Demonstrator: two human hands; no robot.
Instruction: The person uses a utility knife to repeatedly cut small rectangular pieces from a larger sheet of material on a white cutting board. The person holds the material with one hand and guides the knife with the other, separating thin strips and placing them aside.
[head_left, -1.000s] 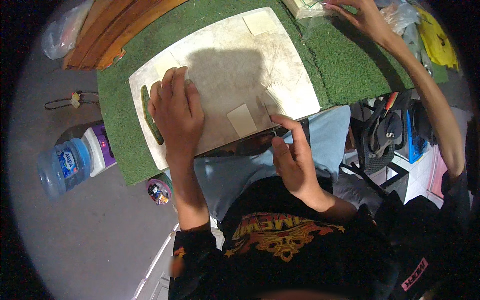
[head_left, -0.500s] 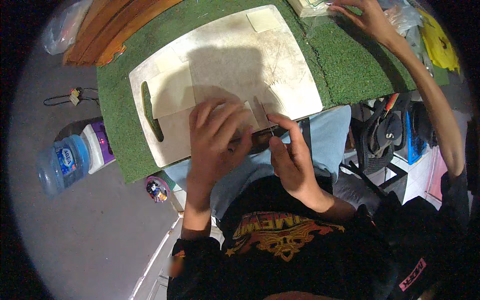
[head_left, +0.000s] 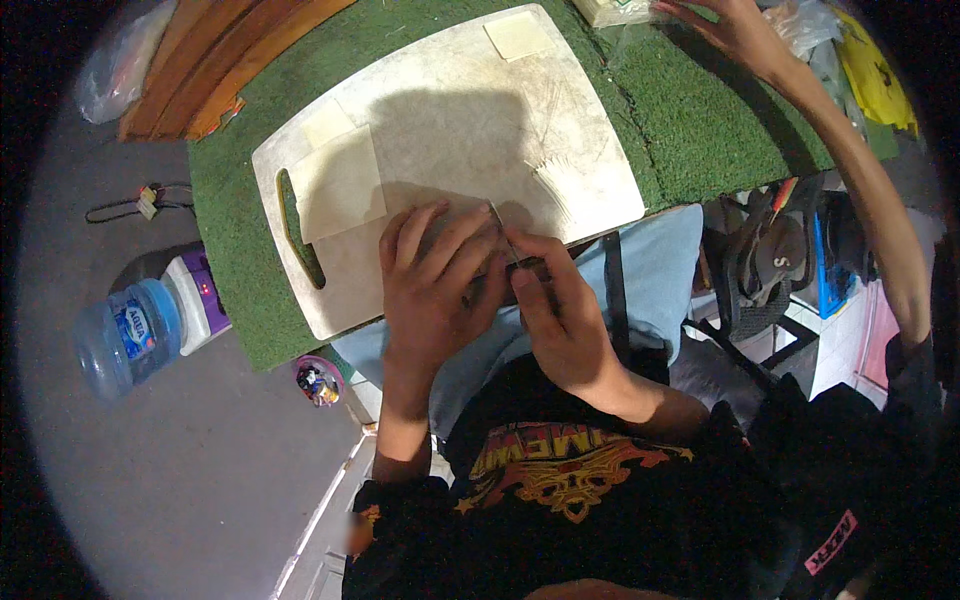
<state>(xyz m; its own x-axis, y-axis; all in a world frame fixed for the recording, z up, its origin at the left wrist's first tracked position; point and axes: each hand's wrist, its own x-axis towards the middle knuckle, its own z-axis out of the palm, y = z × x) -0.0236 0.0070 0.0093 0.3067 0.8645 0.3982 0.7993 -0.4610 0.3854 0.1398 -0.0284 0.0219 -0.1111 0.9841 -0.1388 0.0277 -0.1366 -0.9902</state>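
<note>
Thin blade (head_left: 503, 228), pinched between thumb and forefinger of my right hand (head_left: 570, 322), shows near the frame's centre, by the lower edge of the white cutting board (head_left: 450, 130). My left hand (head_left: 437, 275) curls just beside it (whether it grips anything, I cannot tell). Cream strips (head_left: 558, 195) fan out right of centre; a cream sheet (head_left: 345, 185) lies left.

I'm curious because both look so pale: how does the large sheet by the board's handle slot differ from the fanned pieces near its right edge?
The large sheet lies flat with straight edges, while the fanned pieces overlap in a stepped spread. The large sheet is partly shaded; the fanned pieces are mostly brightly lit. Both are pale and rest on the white board.
</note>
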